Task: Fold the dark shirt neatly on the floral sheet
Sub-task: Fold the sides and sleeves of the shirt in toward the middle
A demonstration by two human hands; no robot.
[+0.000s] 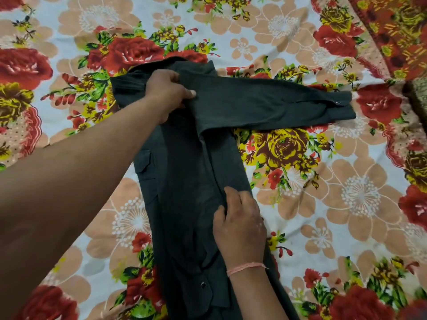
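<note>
Dark shirt [184, 181] on floral sheet [323, 204], patterned cloth [397, 31] beyond; folded narrow, sleeve [277, 105] outstretched; left hand [169, 93] grips shoulder, right hand [240, 222] pinches edge.

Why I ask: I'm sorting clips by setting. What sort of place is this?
Probably a home, likely a bed, though no furniture shows. A floral sheet covers the whole surface, a dark shirt lies on it gripped by the left hand and right hand, and another patterned cloth lies far right.
</note>
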